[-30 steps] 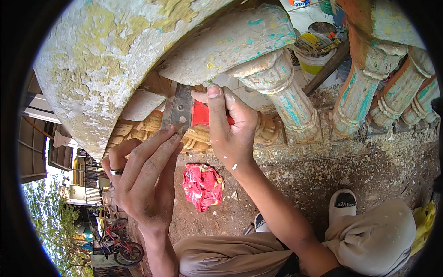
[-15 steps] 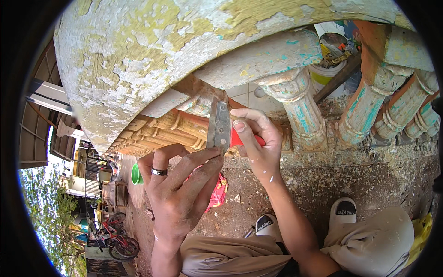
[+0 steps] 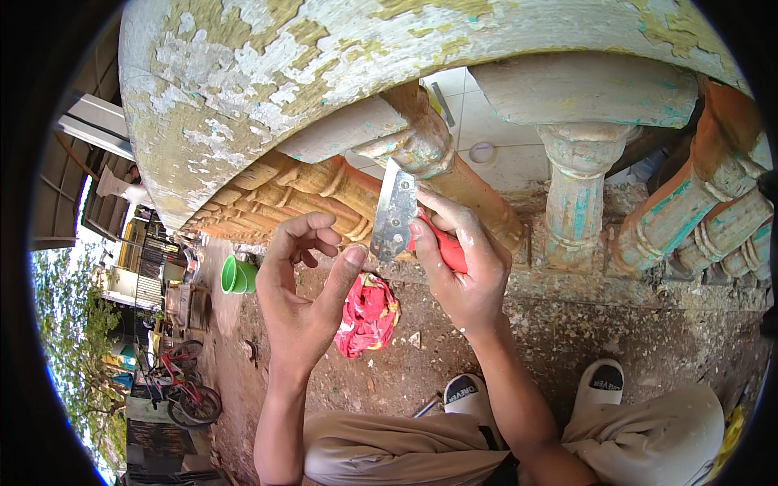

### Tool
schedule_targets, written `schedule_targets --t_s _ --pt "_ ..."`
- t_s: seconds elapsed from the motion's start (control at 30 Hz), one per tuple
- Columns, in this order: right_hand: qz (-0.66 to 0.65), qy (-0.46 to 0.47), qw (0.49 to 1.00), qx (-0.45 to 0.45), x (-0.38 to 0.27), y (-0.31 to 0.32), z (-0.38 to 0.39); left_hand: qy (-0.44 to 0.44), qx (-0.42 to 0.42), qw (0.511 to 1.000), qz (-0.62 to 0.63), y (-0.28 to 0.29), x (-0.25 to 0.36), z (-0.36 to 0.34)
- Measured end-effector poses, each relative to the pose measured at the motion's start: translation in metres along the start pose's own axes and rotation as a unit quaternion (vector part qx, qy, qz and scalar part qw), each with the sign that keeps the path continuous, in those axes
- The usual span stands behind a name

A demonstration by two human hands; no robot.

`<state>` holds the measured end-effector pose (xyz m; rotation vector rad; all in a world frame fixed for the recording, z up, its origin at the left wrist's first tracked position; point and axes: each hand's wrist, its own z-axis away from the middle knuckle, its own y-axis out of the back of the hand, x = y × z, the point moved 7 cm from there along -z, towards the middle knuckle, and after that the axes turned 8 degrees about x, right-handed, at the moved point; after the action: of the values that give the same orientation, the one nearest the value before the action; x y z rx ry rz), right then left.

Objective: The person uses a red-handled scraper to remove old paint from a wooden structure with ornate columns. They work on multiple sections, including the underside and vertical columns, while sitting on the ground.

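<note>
My right hand (image 3: 462, 271) grips a paint scraper by its red handle (image 3: 448, 249). Its flat metal blade (image 3: 394, 215) points up toward a worn orange baluster (image 3: 454, 182). My left hand (image 3: 304, 296) is beside it, thumb tip pressed against the blade's lower edge, the other fingers curled. Above both hands curves a broad concrete railing (image 3: 324, 73) with flaking pale paint. A turquoise-stained baluster (image 3: 571, 194) stands just right of the scraper.
A red crumpled cloth (image 3: 369, 316) lies on the dirty ledge below my hands. A green cup (image 3: 237, 275) sits further left. More balusters (image 3: 697, 223) line the right side. My knees and white-toed slippers (image 3: 600, 381) are at the bottom. A bicycle (image 3: 182, 385) stands far below left.
The view has shifted left along the railing. My left hand went from open fingers near the blade to a thumb pressed on its edge. The scraper stays in my right hand.
</note>
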<state>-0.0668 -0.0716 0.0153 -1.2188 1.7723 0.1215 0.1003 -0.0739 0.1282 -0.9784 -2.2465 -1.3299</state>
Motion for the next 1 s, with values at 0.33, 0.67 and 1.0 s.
schedule_targets --t_s 0.33,0.67,1.0 --pt "-0.006 0.030 0.999 0.008 0.012 0.002 -0.005 0.036 -0.053 0.998 0.015 -0.016 -0.037 -0.003" --pt "-0.114 -0.216 0.969 0.026 0.051 0.004 0.045 0.123 0.014 0.978 0.168 -0.013 -0.069 -0.009" --pt "-0.167 -0.337 0.927 -0.005 0.064 -0.021 0.086 0.141 -0.334 0.930 0.069 -0.079 -0.074 0.039"
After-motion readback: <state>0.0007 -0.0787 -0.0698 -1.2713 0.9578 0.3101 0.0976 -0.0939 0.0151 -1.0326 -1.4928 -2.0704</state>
